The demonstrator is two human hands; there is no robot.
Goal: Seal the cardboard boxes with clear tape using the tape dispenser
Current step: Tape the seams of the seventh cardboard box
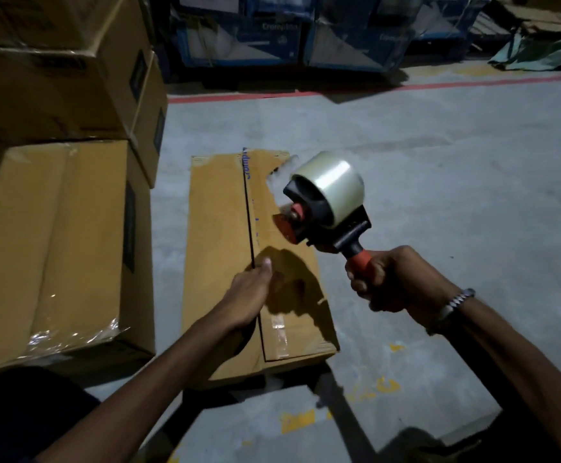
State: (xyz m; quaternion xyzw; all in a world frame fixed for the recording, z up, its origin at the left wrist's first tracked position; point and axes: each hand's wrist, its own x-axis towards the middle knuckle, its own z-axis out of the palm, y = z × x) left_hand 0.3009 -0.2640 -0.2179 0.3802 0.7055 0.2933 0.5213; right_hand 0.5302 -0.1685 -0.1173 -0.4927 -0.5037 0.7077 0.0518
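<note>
Left hand (250,290): pressing the flat cardboard box (219,248) at its seam.
Right hand (389,279): gripping the tape dispenser (326,202) above it.

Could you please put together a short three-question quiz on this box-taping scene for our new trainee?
1. True or false: the tape dispenser is held by the right hand.
2. Where does the left hand rest? A) on the flat box's centre seam; B) on the large box beside it; C) on the floor.
3. Which wrist wears the watch?

Key: 1 true; 2 A; 3 right.
</note>
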